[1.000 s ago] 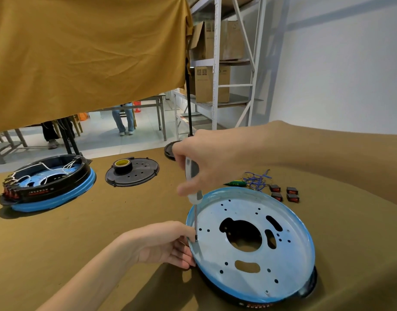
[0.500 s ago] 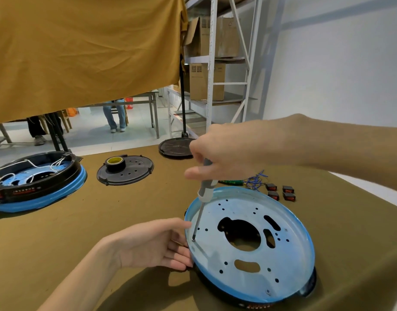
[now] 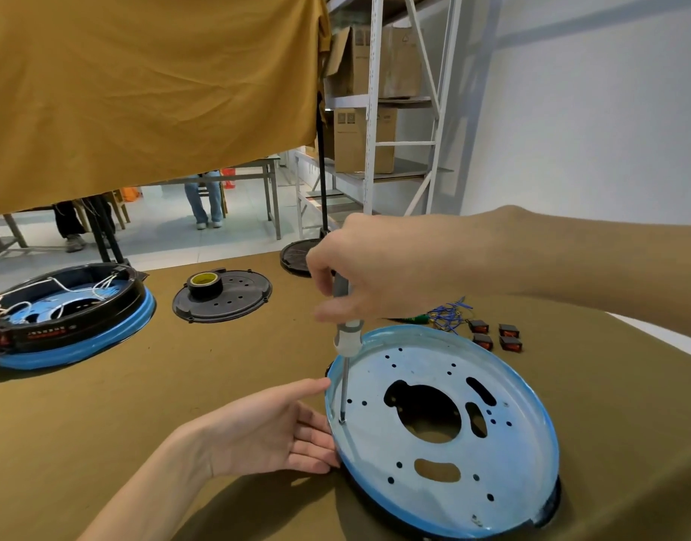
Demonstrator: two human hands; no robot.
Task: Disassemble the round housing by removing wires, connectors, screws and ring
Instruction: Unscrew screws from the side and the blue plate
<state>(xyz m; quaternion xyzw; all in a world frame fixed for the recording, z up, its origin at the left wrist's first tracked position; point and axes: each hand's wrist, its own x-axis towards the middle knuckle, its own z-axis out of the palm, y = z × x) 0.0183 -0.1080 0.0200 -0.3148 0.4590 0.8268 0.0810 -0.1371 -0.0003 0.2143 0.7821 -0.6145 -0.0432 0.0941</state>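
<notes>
The round housing [image 3: 445, 431] lies on the near right part of the table, its blue metal plate facing up and tilted a little toward the camera, with a black rim showing underneath along the near edge. The right hand [image 3: 375, 275] is wrapped around the handle of a screwdriver [image 3: 346, 341], which stands almost upright with its tip set at the plate's left edge, apparently in a screw there. The left hand [image 3: 273, 431] has its fingers straight and pressed against the housing's left rim to steady it, gripping nothing. By the look of it the wires and connectors are already out: a tangle of blue wires [image 3: 449, 314] and four small black and red switches [image 3: 496, 336] lie just behind the housing. Screws appear to be the step in hand, and the ring is probably still to come off. Farther left on the olive-brown table cover [image 3: 180, 404] sit a black disc [image 3: 223, 296] carrying a roll of yellow tape [image 3: 204, 283], and a second housing [image 3: 66, 318] still full of white wires. Beyond hang a mustard cloth [image 3: 141, 83], metal shelving [image 3: 379, 111] with cardboard boxes, a white wall, and people's legs by other tables.
</notes>
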